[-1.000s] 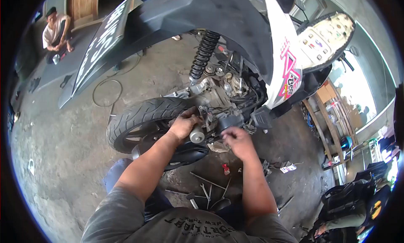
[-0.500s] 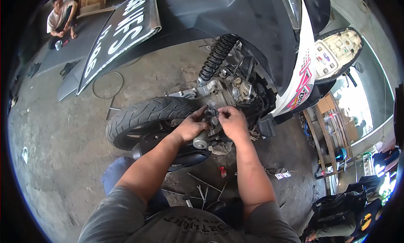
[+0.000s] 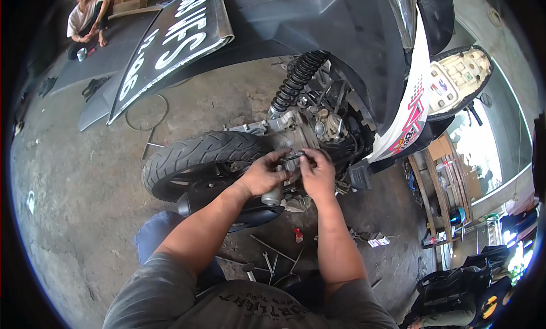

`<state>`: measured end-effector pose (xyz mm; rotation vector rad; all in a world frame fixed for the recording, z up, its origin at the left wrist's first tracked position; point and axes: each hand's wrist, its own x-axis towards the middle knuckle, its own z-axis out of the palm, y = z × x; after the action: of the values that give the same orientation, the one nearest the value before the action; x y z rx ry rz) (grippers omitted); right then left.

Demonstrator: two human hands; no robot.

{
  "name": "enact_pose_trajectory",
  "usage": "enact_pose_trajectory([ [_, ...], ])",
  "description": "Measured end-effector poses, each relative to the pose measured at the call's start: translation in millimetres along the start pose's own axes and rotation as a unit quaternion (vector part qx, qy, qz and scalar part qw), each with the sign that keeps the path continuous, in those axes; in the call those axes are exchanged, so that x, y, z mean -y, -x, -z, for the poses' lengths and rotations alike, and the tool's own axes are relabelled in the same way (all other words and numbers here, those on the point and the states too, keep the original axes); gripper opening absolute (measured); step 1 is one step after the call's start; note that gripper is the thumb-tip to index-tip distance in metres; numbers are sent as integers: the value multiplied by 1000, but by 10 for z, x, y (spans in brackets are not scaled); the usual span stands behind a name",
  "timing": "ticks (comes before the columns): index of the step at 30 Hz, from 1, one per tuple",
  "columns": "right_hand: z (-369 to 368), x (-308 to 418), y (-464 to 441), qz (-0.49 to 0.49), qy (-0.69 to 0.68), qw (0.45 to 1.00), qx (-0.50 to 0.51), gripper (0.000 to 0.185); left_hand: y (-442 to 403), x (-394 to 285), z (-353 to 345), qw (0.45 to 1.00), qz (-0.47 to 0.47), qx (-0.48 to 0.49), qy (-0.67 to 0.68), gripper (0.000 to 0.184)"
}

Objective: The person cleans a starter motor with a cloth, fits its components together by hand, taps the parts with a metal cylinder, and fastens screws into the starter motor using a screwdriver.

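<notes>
My left hand is closed round a metal part with a silvery cylindrical end, beside the engine. Close to its right, my right hand pinches something small and dark at the top of that part; fingers hide most of it. Both hands are over the engine casing of a motorbike. The rear tyre is to their left, and a black coil spring rises above them.
Wrenches and a red item lie on the floor near my legs. A person sits at the upper left. Wooden shelving and a black bag are at the right. The plate-bearing fender overhangs the upper left.
My right hand has come in from the right to meet my left at the part, and its fingers have closed. The view has shifted, so the motorbike's body appears further right.
</notes>
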<state>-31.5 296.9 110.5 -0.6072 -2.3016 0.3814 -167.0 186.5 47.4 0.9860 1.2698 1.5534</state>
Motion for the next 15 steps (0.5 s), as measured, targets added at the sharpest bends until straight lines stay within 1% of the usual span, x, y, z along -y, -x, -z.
enact_pose_trajectory([
  [3, 140, -131, 120, -104, -112, 988, 11, 18, -35, -10, -89, 998, 21, 46, -29, 69],
  [4, 150, -154, 146, -108, -111, 988, 9, 18, -24, 1, -122, 998, 23, 50, -29, 69],
  [8, 130, -169, 138, 17, -20, 1000, 13, 19, 44, 24, -221, 992, -51, -90, -70, 57],
  [9, 123, -120, 133, 29, 0, 999, 23, 19, 52, 32, -222, 992, -53, -88, -70, 57],
  [10, 101, -60, 132, 40, 19, 998, 34, 19, 67, 60, -208, 993, -39, -102, -43, 57],
  [11, 50, -38, 136, 42, 21, 998, 31, 19, 72, 91, -183, 993, -26, -116, -16, 57],
  [13, -69, -33, 155, 81, 60, 995, 11, 23, 55, 110, -152, 989, 0, -142, 36, 57],
  [15, -140, -45, 153, 70, 64, 995, 16, 25, 10, 116, -135, 990, 0, -134, 33, 54],
])
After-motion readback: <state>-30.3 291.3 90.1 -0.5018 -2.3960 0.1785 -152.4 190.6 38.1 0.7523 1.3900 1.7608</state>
